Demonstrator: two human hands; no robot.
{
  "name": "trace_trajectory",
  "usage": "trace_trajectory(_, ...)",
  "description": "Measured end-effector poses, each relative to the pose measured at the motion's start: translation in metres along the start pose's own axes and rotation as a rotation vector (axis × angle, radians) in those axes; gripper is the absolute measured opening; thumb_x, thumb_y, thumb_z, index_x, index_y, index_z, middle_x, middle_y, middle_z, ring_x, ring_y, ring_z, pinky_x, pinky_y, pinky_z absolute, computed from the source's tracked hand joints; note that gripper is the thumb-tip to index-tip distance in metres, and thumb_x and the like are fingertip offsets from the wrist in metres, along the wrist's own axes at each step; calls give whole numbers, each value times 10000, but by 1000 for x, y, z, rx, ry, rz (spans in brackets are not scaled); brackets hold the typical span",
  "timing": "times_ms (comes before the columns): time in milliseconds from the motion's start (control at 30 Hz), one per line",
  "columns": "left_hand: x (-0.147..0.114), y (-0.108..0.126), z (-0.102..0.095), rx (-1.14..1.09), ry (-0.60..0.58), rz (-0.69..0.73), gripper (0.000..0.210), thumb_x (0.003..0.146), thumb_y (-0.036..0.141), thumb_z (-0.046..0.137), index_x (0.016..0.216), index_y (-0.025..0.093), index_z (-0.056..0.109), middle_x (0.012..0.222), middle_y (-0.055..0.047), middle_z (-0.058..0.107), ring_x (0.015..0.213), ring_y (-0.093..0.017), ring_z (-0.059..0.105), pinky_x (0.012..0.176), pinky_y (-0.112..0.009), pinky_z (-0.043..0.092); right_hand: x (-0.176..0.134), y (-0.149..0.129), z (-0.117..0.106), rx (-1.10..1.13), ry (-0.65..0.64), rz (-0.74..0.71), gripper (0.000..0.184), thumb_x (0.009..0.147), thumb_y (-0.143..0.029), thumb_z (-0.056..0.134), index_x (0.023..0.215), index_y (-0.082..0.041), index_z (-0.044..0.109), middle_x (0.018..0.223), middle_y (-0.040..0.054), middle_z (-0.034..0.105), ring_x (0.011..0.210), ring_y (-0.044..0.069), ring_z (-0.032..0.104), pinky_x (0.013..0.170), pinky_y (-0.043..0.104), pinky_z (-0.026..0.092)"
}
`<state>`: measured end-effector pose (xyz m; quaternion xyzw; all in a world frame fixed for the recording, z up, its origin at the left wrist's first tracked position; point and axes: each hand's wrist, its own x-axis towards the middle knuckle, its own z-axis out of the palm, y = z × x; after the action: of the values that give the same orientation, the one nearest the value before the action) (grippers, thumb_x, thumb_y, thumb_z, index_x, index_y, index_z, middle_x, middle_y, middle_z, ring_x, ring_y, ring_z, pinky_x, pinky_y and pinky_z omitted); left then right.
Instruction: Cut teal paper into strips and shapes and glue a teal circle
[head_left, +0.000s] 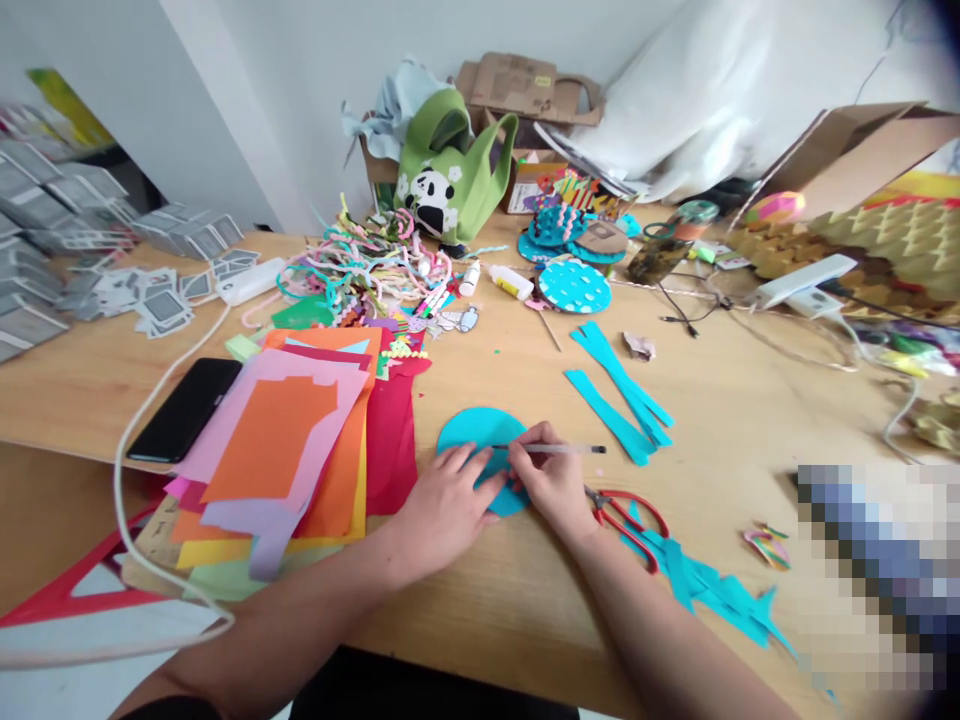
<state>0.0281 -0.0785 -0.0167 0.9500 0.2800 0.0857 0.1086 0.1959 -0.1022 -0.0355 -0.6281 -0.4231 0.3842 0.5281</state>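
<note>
A round blue disc (469, 428) lies flat on the wooden table in front of me. My left hand (452, 500) rests on its lower left part with the fingers spread. With my right hand (551, 475) I grip a slim pen (577, 449), its dark end pointing right and its other end over the disc. Red-handled scissors (626, 520) lie just right of my right wrist, touching a heap of blue scraps (697, 580). Beyond my right hand are several blue strips (619, 400).
Coloured sheets (270, 440) and a black phone (185, 408) lie on the left. Behind them is a pile of pipe cleaners (367, 265). A dotted blue disc (575, 287), a glue bottle (511, 283) and a green panda bag (454, 175) stand farther back. A white cable (120, 480) hangs at left.
</note>
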Motion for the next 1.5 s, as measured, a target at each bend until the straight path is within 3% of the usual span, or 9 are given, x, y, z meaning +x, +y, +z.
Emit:
trace_trajectory(200,-3,1,3,8,-26,-62,602,815,399,642,1340,175,454,1416,-169,425,1309,-294,400,1062,-430,373,-2,6,0,-21,25,15,246,818,-413,592,737,-215,472,508,-43,538,353,105,480,317,205,369)
trace_trajectory(433,-3,2,4,62,-68,-79,602,827,415,623,1360,196,446,1452,-160,391,1328,-306,375,1064,-436,371,0,10,-1,-110,-45,-32,230,843,-379,554,713,-216,458,510,-43,505,388,98,475,361,202,361)
trace_trajectory(767,-2,3,6,122,-81,-81,599,830,468,597,1356,215,461,1441,-175,410,1321,-338,391,1044,-474,380,1,12,-1,-197,-46,-91,227,848,-362,538,694,-212,466,528,-28,507,411,97,461,387,209,351)
trace_trajectory(967,-4,3,9,123,-73,-104,628,821,462,614,1376,227,438,1481,-203,334,1347,-349,350,1056,-479,360,1,10,-1,-178,-55,-81,226,842,-364,542,694,-210,467,515,-36,493,402,95,455,379,206,348)
trace_trajectory(1500,-2,3,8,136,-86,-104,631,824,474,601,1380,227,435,1471,-214,344,1349,-350,351,1055,-480,364,1,9,-1,-213,-60,-83,222,842,-351,537,684,-209,472,501,-33,494,410,95,440,385,203,340)
